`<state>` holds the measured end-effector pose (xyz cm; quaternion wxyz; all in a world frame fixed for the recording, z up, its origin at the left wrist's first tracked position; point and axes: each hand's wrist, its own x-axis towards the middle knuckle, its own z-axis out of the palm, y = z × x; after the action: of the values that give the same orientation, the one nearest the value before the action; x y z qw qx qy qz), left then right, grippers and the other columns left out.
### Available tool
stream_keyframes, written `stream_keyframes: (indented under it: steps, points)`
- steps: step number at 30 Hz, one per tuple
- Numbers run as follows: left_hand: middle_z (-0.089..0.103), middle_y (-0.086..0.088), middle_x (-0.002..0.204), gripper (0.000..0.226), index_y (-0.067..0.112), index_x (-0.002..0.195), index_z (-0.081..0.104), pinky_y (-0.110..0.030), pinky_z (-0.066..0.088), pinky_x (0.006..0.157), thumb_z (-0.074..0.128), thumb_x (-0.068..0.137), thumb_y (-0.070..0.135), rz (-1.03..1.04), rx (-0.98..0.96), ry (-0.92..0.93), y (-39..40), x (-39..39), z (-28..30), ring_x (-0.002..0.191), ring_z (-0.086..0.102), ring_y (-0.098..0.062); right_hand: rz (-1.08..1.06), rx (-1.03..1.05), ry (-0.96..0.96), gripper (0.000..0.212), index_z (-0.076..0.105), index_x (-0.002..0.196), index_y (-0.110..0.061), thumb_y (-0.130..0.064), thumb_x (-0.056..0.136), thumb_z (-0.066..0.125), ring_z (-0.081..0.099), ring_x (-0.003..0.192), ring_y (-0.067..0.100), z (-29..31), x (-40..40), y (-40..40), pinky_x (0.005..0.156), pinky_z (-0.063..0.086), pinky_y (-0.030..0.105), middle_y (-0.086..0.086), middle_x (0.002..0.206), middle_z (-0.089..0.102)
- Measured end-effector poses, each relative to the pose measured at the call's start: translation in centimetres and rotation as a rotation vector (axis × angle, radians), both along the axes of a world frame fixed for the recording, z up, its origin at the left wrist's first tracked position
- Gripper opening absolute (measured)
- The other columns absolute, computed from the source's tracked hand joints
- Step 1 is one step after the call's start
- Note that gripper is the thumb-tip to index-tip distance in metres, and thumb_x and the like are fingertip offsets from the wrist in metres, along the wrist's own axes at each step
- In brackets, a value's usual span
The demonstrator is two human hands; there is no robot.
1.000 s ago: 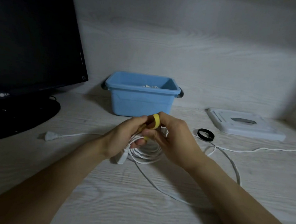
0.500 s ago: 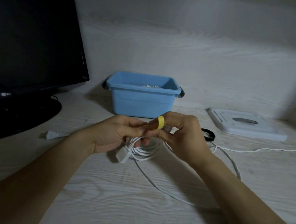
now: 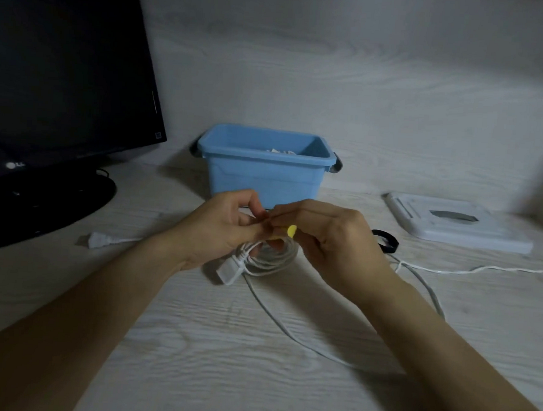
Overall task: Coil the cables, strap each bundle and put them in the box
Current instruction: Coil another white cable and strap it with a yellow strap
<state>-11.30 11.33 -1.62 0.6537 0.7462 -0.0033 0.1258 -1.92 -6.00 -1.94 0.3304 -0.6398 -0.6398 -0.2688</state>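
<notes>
1. Presently right hand [image 3: 334, 241] pinches the yellow strap [image 3: 292, 231] above the coiled white cable [image 3: 267, 256], probably to close it round the loops.
2. Left hand [image 3: 221, 227] pinches at the same spot and steadies the bundle just above the desk [image 3: 222, 361].
3. Blue box [image 3: 263, 170] stands open directly behind, within easy reach; black strap [image 3: 387, 241] waits beside loose cable [image 3: 424, 278].

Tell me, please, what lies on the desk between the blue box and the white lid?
In the head view, only bare desk separates the blue box from the white lid; the black strap sits nearer the camera.
</notes>
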Motion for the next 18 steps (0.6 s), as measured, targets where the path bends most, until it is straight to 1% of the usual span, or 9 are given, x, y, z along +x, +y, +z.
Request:
stream_keyframes:
  steps: [1, 3, 6, 7, 9, 13, 15, 16, 18]
  points:
    - [0.069, -0.031, 0.086, 0.025, 0.006, 0.080, 0.049, -0.025, 0.055, 0.060, 0.071, 0.069, 0.011, -0.013, 0.009, -0.012, -0.1, 0.0, 0.0, 0.071, 0.066, -0.028, -0.003, 0.027, -0.002, 0.019, 0.076, 0.103, -0.006, -0.011, 0.097, 0.058, 0.070, 0.098, 0.014, -0.1, 0.1, -0.1, 0.084, 0.057, 0.031, 0.003, 0.107, 0.074]
    - [0.071, -0.028, 0.084, 0.024, 0.006, 0.078, 0.051, -0.027, 0.057, 0.065, 0.073, 0.069, 0.010, -0.027, 0.046, -0.031, -0.1, 0.1, -0.2, 0.074, 0.068, -0.029, -0.020, 0.068, -0.001, 0.016, 0.075, 0.100, -0.004, -0.008, 0.096, 0.060, 0.070, 0.093, 0.012, -0.4, 0.3, -0.2, 0.080, 0.057, 0.028, 0.003, 0.104, 0.074]
    - [0.071, -0.012, 0.069, 0.018, 0.006, 0.076, 0.055, -0.027, 0.054, 0.068, 0.072, 0.078, 0.000, -0.042, 0.163, -0.029, 0.0, 0.0, -0.2, 0.065, 0.067, -0.021, -0.022, 0.096, 0.075, 0.014, 0.075, 0.096, -0.003, -0.002, 0.094, 0.062, 0.068, 0.086, 0.012, -0.9, 0.6, 0.1, 0.077, 0.054, 0.021, 0.004, 0.096, 0.073]
    - [0.070, -0.011, 0.068, 0.017, 0.006, 0.077, 0.056, -0.028, 0.053, 0.069, 0.069, 0.081, -0.004, -0.051, 0.186, -0.029, 0.1, -0.1, -0.2, 0.063, 0.065, -0.019, -0.027, 0.097, 0.094, 0.012, 0.075, 0.094, -0.003, 0.001, 0.093, 0.063, 0.068, 0.084, 0.012, -1.0, 0.6, 0.2, 0.076, 0.053, 0.021, 0.004, 0.094, 0.073]
    - [0.067, -0.013, 0.067, 0.014, 0.004, 0.078, 0.057, -0.030, 0.052, 0.069, 0.066, 0.084, -0.005, -0.073, 0.204, -0.037, 0.4, -0.4, 0.0, 0.063, 0.063, -0.020, -0.030, 0.096, 0.138, 0.011, 0.075, 0.091, -0.005, 0.003, 0.091, 0.066, 0.067, 0.079, 0.012, -1.1, 0.5, 0.5, 0.072, 0.053, 0.022, 0.004, 0.089, 0.072]
    - [0.065, -0.017, 0.066, 0.010, 0.004, 0.080, 0.059, -0.030, 0.051, 0.066, 0.067, 0.082, 0.008, -0.105, 0.232, -0.062, 0.4, -0.6, 0.1, 0.063, 0.062, -0.021, -0.018, 0.127, 0.354, 0.009, 0.076, 0.089, -0.009, -0.007, 0.091, 0.068, 0.067, 0.074, 0.006, -1.4, 0.1, 1.0, 0.068, 0.051, 0.018, 0.001, 0.082, 0.073]
    - [0.065, -0.020, 0.068, 0.008, 0.005, 0.081, 0.059, -0.032, 0.052, 0.068, 0.066, 0.084, 0.005, -0.103, 0.248, -0.074, 0.4, -0.5, 0.0, 0.064, 0.063, -0.022, -0.029, 0.135, 0.417, 0.010, 0.076, 0.088, -0.011, -0.010, 0.092, 0.067, 0.066, 0.071, 0.008, -1.4, 0.0, 1.1, 0.067, 0.050, 0.018, 0.001, 0.079, 0.072]
    - [0.065, -0.021, 0.069, 0.008, 0.005, 0.082, 0.060, -0.033, 0.052, 0.069, 0.066, 0.085, 0.003, -0.108, 0.257, -0.082, 0.3, -0.5, 0.0, 0.066, 0.063, -0.022, -0.038, 0.139, 0.444, 0.011, 0.076, 0.087, -0.011, -0.010, 0.092, 0.066, 0.065, 0.070, 0.009, -1.4, -0.1, 1.2, 0.066, 0.050, 0.020, 0.001, 0.078, 0.072]
    - [0.064, -0.021, 0.072, 0.008, 0.006, 0.084, 0.060, -0.032, 0.051, 0.069, 0.067, 0.086, 0.002, -0.128, 0.268, -0.094, 0.2, -0.5, 0.0, 0.068, 0.061, -0.020, -0.058, 0.144, 0.515, 0.013, 0.076, 0.086, -0.011, -0.012, 0.092, 0.065, 0.066, 0.069, 0.013, -1.5, 0.0, 1.2, 0.065, 0.052, 0.029, 0.001, 0.077, 0.073]
